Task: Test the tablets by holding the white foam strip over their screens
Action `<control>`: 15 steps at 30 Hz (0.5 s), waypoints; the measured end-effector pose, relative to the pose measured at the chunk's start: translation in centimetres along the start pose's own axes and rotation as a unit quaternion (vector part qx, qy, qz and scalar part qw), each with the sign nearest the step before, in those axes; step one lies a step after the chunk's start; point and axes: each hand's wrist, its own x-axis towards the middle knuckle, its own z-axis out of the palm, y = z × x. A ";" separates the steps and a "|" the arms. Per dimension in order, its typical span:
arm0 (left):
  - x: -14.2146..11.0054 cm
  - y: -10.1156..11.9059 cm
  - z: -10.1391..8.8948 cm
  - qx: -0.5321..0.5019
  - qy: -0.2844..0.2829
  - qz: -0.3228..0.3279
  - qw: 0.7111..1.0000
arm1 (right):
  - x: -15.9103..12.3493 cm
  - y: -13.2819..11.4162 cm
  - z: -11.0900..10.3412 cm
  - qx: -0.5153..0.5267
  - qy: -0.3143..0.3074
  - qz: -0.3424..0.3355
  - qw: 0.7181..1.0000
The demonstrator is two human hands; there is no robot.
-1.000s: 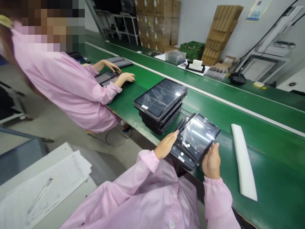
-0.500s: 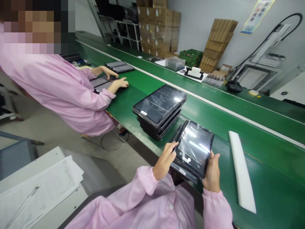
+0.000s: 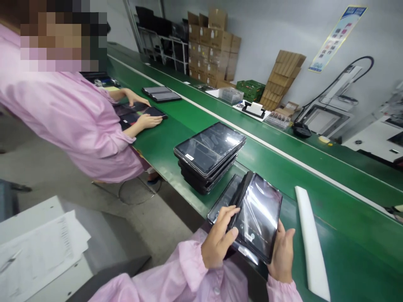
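I hold a black tablet (image 3: 258,217) with a glossy film on its screen, tilted up above the near edge of the green belt (image 3: 315,176). My left hand (image 3: 218,239) grips its left edge with fingers curled onto the screen. My right hand (image 3: 283,251) clasps its lower right edge. Under it lie one or two more tablets (image 3: 225,201). A stack of several black tablets (image 3: 209,153) stands just beyond, to the left.
A white foam strip (image 3: 310,239) lies on the belt to my right. A co-worker in a pink coat (image 3: 72,121) handles tablets (image 3: 141,113) further along. Papers (image 3: 34,251) rest on a table at my left. Cardboard boxes (image 3: 214,46) are stacked behind.
I have drawn the tablet closer and tilted it more upright. My left fingers slid onto its screen. The co-worker's hands shifted on the far tablets.
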 end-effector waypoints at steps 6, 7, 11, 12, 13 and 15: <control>2.1 -2.1 -1.3 -0.044 0.043 -0.112 0.992 | 0.6 -0.3 0.4 -0.004 0.055 0.013 0.998; 2.4 -2.3 -1.3 -0.040 0.044 -0.123 0.991 | 0.5 -0.4 0.4 -0.006 0.059 0.015 0.998; 3.2 -2.0 -0.9 -0.008 0.004 -0.160 0.987 | -0.5 -0.5 0.7 -0.011 0.040 0.044 0.998; 3.3 -1.7 -0.8 -0.002 -0.007 -0.166 0.986 | -0.7 -0.5 0.8 -0.013 0.030 0.049 0.998; 3.3 -1.5 -0.7 0.002 -0.016 -0.168 0.986 | -0.9 -0.4 0.9 -0.017 0.017 0.050 0.998; 3.1 -1.0 -0.3 0.007 -0.021 -0.160 0.987 | -1.3 -0.4 1.0 -0.027 -0.007 0.039 0.999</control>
